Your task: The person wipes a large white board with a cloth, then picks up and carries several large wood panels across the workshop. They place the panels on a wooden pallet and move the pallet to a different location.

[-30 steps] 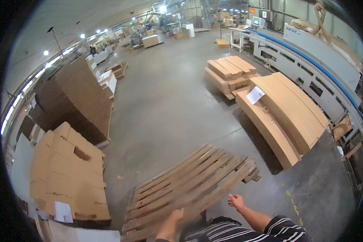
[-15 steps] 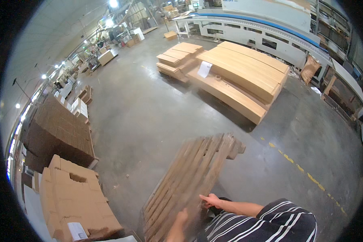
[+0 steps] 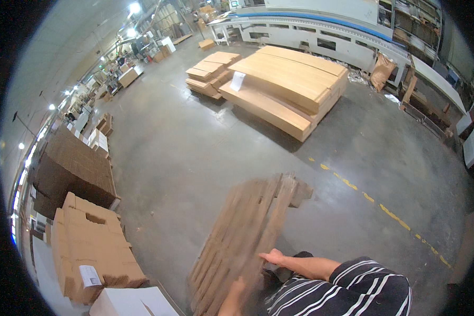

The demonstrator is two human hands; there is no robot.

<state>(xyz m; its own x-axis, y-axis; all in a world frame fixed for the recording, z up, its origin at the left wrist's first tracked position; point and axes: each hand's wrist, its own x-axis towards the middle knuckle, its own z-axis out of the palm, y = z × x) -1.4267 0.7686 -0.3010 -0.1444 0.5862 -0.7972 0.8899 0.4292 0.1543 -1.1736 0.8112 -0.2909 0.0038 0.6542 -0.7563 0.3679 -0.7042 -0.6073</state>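
Weathered brown wood makes up the slatted pallet (image 3: 231,226) before us, near and in the middle, its slats running from the near edge toward the far side; it is blurred. Our left hand (image 3: 238,287) is at its near end, too smeared for us to tell whether the fingers are clamped on a slat or apart. Our right hand (image 3: 272,256) is at the pallet's right edge, fingers bent inward and one fingertip over the wood; whether it grips, we cannot tell. To the right we see our black sleeve (image 3: 371,282) with white stripes.

On the near left stands a stack of tan cardboard (image 3: 92,237), a white paper (image 3: 90,275) lying on it, and nearer to us a white box-like thing (image 3: 137,303). Behind the cardboard rises a dark brown stack (image 3: 76,168). Farther off, right of the middle, we have a large pile of pale boards (image 3: 287,76), with a smaller board pile (image 3: 213,71) to its left. A long pale machine (image 3: 279,36) spans the far right, and a broken yellow line (image 3: 392,215) crosses the grey floor (image 3: 168,131).
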